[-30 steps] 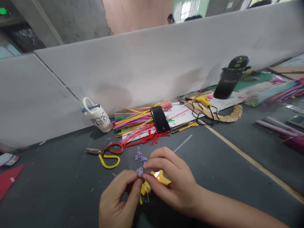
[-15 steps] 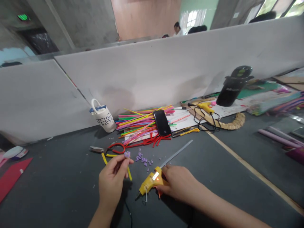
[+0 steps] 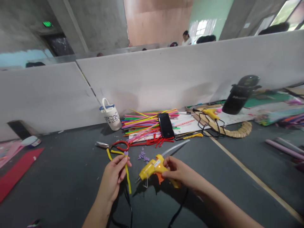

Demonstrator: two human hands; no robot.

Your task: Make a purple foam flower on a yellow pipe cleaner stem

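Observation:
My left hand (image 3: 113, 174) pinches a yellow pipe cleaner (image 3: 128, 180) with a small purple tuft (image 3: 125, 154) at its top; its lower end hangs below my fingers. My right hand (image 3: 177, 169) grips a yellow hot glue gun (image 3: 152, 167) by its handle. The gun's nozzle points left and down, toward the pipe cleaner but apart from it, and its orange trigger shows. A clear glue stick (image 3: 175, 147) sticks out of its back. Between the hands, farther back, lie small purple bits (image 3: 143, 156). Red-handled scissors (image 3: 120, 145) lie beyond my left hand, beside yellow pieces (image 3: 109, 155).
Colourful pipe cleaners (image 3: 142, 122) are piled at the back under a black phone (image 3: 165, 125). A white cup (image 3: 111, 117) stands left of them. Another glue gun (image 3: 211, 113), a curved tan piece (image 3: 239, 130) and a black bottle (image 3: 239, 96) are at right. A black cord runs below the hands.
My right hand has raised the glue gun off the table and now holds it by the handle. More of the yellow pipe cleaner hangs below my left hand. The view has shifted slightly.

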